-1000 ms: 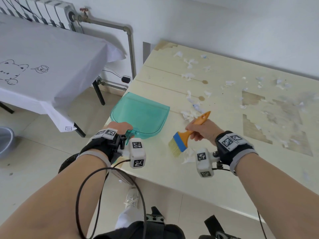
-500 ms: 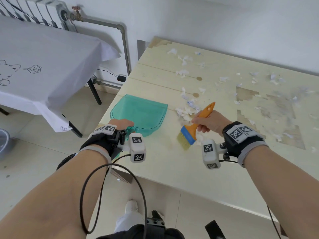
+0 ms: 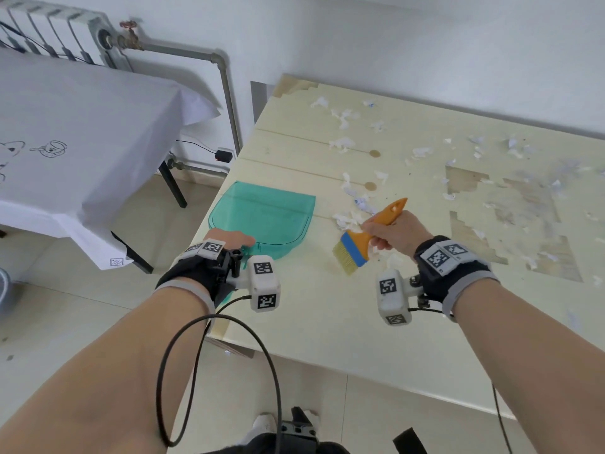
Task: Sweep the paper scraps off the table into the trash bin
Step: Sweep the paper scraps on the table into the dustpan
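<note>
Since 1.0 s ago the right hand (image 3: 391, 232) has carried the brush (image 3: 363, 239) up-table toward 1 o'clock, off the near scraps and closer to the pile.

Right hand: closed around the orange brush handle, bristles angled down toward 7 o'clock, touching or just above the table (image 3: 327, 322); contact cannot be confirmed.

Left hand (image 3: 229, 240): closed on the dustpan (image 3: 265, 214) handle; finger detail hidden behind the wrist gear. Pan lies flat at the table's 9 o'clock edge, mouth facing 3 o'clock.

Paper scraps (image 3: 353, 217): 1 small pile just beside the brush at 12 o'clock, approx. midway to the pan mouth. More lie scattered from 12 to 3 o'clock.

Progress, est.: early. Pan looks empty; most scraps uncollected. Trash bin not identifiable in view.
</note>
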Demonstrator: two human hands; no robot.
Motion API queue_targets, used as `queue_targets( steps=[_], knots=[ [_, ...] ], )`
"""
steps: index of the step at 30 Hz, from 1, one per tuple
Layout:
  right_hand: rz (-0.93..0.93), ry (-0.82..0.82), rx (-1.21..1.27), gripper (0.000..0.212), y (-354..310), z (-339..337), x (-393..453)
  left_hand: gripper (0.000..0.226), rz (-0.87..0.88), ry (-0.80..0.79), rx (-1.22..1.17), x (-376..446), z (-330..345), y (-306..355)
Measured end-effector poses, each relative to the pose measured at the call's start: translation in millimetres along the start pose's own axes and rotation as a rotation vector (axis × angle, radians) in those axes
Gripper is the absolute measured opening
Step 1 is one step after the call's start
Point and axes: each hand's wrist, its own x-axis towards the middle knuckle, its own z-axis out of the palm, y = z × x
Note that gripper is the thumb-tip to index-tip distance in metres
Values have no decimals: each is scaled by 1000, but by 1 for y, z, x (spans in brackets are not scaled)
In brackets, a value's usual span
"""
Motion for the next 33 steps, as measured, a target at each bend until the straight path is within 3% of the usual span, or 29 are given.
queue_targets(
  steps=[3, 7, 10, 12, 17, 19, 23, 25, 29, 31, 33],
  knots=[
    [-13, -57, -81, 16, -4, 11, 7, 25, 30, 30, 16, 1, -2, 3],
    [-4, 105, -305, 30, 0, -16, 31, 44, 6, 61, 37, 0, 2, 12],
    [-2, 168, -200, 28, 1, -40, 53, 44, -24, 72, 131, 4, 7, 18],
    [-12, 102, -22, 24, -3, -39, 62, 34, -97, 173, 137, -2, 7, 22],
    [-66, -202, -9, 14, -4, -5, 77, 79, -284, 351, 22, -2, 12, 39],
    [-68, -168, -84, 20, -2, -10, 87, 77, -317, 414, 70, -1, 17, 42],
    [-70, 81, -173, 32, 2, -49, 110, 77, -405, 521, 44, 1, 27, 42],
    [-101, 39, -20, 25, -2, -52, 115, 75, -411, 535, 55, 6, 32, 44],
    [-109, -267, 81, 16, -7, -16, 110, 68, -420, 670, 21, 7, 37, 53],
    [-113, -274, 57, 15, -5, -5, 113, 56, -330, 765, 35, 3, 38, 62],
    [-75, -173, -46, 25, -3, -11, 124, 47, -216, 778, 102, 1, 36, 72]
  ],
)
